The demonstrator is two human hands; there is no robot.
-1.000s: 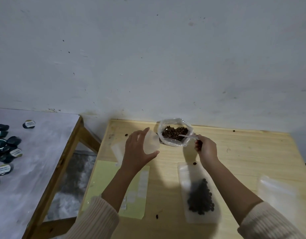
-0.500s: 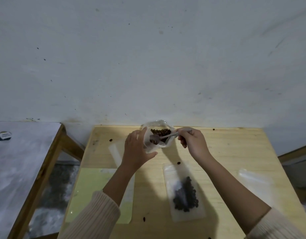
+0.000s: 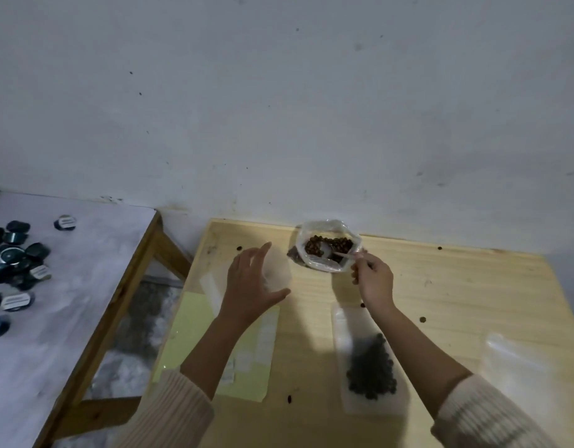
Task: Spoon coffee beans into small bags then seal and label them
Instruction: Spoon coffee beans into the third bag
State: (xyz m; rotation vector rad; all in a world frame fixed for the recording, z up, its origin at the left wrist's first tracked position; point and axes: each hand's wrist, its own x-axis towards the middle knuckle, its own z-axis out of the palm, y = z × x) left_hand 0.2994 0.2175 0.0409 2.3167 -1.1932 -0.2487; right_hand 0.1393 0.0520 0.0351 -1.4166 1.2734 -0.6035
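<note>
A clear plastic bag of brown coffee beans [image 3: 327,245] stands open at the back of the wooden table [image 3: 457,286]. My right hand [image 3: 373,279] pinches the handle of a clear plastic spoon [image 3: 335,253] whose bowl lies among the beans. My left hand [image 3: 250,286] holds a small translucent bag [image 3: 277,270] upright, left of the bean bag. A small bag filled with dark beans [image 3: 369,367] lies flat under my right forearm.
A pale yellow label sheet [image 3: 195,344] lies at the table's left. An empty small bag [image 3: 518,367] rests at the right edge. Loose beans dot the tabletop. A second table [image 3: 85,286] on the left carries several dark capsules [image 3: 17,263].
The spoon has gone from the small bag's mouth back into the bean bag. My left hand with the small bag has drawn a little left, away from the bean bag.
</note>
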